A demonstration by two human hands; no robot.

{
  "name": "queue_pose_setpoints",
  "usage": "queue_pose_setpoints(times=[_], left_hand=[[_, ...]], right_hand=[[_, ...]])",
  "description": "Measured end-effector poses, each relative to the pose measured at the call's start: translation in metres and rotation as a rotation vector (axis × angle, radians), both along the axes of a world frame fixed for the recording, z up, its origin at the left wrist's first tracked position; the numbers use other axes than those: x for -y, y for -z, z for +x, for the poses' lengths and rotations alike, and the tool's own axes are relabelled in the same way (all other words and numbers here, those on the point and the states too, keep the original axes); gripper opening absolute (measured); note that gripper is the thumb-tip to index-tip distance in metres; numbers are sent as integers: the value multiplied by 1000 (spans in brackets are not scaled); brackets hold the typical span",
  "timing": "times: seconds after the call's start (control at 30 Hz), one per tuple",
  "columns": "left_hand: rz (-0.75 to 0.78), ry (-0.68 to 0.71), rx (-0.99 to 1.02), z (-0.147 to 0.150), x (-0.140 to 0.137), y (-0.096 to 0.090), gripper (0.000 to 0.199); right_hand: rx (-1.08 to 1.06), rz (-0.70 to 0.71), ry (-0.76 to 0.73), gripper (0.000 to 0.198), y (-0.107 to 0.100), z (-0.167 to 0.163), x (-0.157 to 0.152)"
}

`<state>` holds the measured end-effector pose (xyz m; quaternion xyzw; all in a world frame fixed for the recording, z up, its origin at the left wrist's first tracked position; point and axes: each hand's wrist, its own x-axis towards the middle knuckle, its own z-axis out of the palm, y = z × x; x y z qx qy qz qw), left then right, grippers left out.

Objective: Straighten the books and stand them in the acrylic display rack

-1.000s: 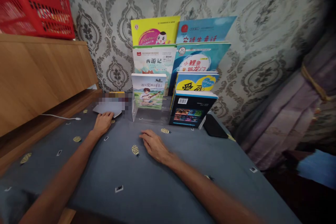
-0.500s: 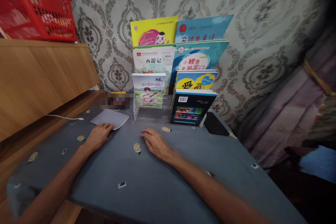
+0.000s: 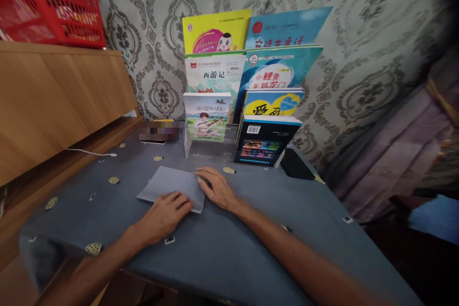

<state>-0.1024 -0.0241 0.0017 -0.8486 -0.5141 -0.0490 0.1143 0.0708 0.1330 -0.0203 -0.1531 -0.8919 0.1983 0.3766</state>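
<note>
A thin, plain grey booklet [image 3: 163,182] lies flat on the table cover in front of me. My left hand [image 3: 166,215] rests on its near edge, palm down, with the fingers laid over the surface. At the booklet's right edge is my right hand [image 3: 217,189], its fingers stretched out; whether the fingertips touch the booklet I cannot tell. Behind my hands stands a clear book rack [image 3: 210,152]. Its front row holds a book with a guitar player on the cover [image 3: 208,119] and a black book [image 3: 267,141].
Taller books, among them a yellow one [image 3: 215,31], fill the rack's back rows. A black flat object [image 3: 297,163] lies right of it. Several small books [image 3: 158,131] lie behind left. A white cable [image 3: 91,153] and a red basket [image 3: 71,9] are at left.
My left hand has drawn the grey booklet right and toward me, away from the small books. My right hand stays near the same spot, now beside the booklet. The camera view has shifted slightly.
</note>
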Motion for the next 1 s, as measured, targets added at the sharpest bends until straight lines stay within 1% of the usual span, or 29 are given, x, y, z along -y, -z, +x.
queue_pose_setpoints(times=[0.07,0.13,0.23,0.3,0.43,0.57,0.83,0.9,1.0], left_hand=[[4,112,34,21,3,2,29],[18,185,87,38,5,6,28],[17,214,183,49,8,13,25],[-41,190,254,49,9,16,28],[-156,110,326,36,5,15,39],[-233,22,327,13,-8,16,50],[-257,-206,361,-45,-42,24,56],[-231,-231,369,-52,-45,27,56],[-168,-230,371,-54,-45,30,54]], right_hand=[[14,-41,-19,27,0,3,1],[59,-71,-36,27,1,6,2],[180,-59,-43,28,5,10,5],[249,-22,-21,28,8,13,8],[295,24,13,32,13,16,13],[294,13,35,34,17,19,14],[355,-14,70,35,13,20,17],[353,-17,69,35,13,20,17],[349,-16,57,35,13,20,17]])
